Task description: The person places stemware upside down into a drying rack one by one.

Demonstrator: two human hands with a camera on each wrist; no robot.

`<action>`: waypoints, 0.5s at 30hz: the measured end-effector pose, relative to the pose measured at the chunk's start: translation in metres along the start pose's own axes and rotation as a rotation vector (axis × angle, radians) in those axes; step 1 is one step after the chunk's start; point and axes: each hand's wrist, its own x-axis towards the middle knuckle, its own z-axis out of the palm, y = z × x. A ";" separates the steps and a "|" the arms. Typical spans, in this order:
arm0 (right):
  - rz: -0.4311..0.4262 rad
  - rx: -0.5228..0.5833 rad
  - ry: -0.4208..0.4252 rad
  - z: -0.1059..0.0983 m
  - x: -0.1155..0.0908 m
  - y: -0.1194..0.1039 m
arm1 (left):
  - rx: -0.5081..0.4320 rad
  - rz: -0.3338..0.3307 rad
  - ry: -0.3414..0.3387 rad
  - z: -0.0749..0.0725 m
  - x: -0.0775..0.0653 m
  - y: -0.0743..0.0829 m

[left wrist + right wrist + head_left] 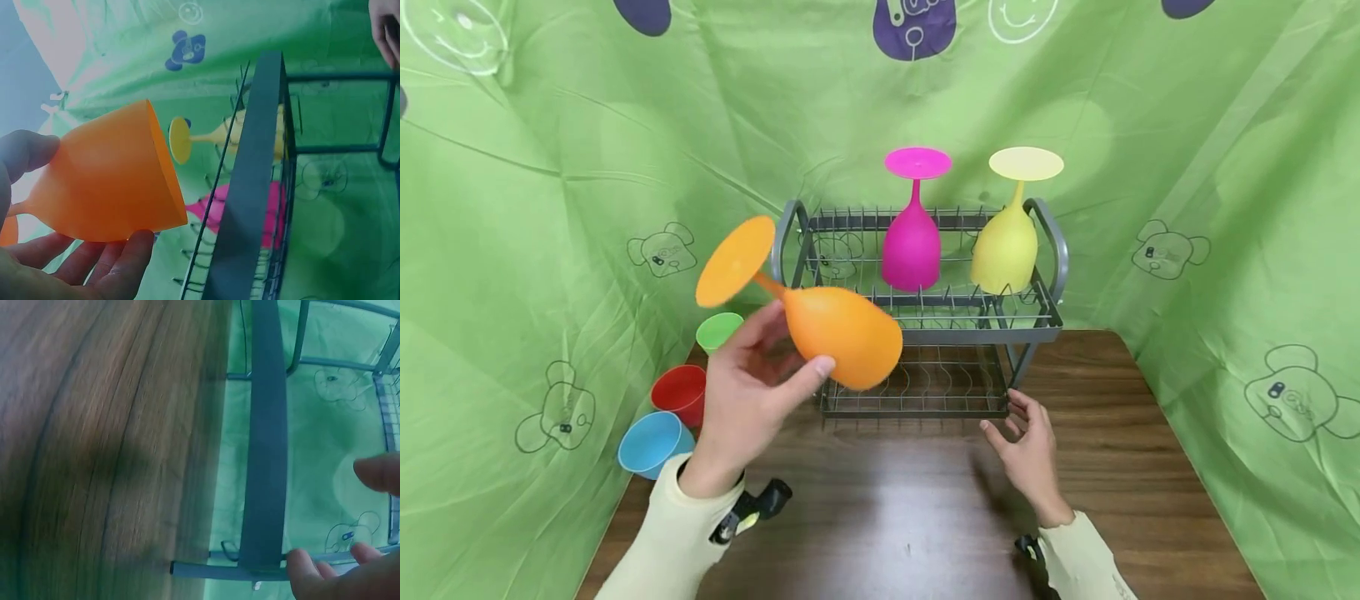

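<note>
And here the orange goblet (853, 337) is held up by the left hand (747, 404), its bowl clamped between the thumb on one side and curled fingers on the other! It is carried in the air before the left front corner of the dish rack (973, 337), well tilted: foot raised toward the upper left, mouth turned down toward the rack's middle.

Over at the rack's right front corner, the right hand (1028, 450) is placed low, fingers loosely bent, thumb spread apart from them. The lower tier's corner is reached by the fingertips; whether it is pressed firmly cannot be told. The two hands are kept well apart.

Up on the top tier, two goblets are already stood upside down, feet in the air: the pink goblet (912, 250) is set near the middle, the yellow goblet (1006, 250) toward the right edge, with a gap left between them.

Along the worktop's (895, 508) left edge, three cups are lined up, mouths upward: the blue cup (651, 450) is placed nearest, then the red cup (683, 396), then the green cup (718, 330) farthest back, partly hidden by the left hand.
</note>
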 end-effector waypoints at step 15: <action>0.009 0.019 0.147 0.009 0.022 0.019 | 0.291 -0.079 0.001 0.002 0.105 0.000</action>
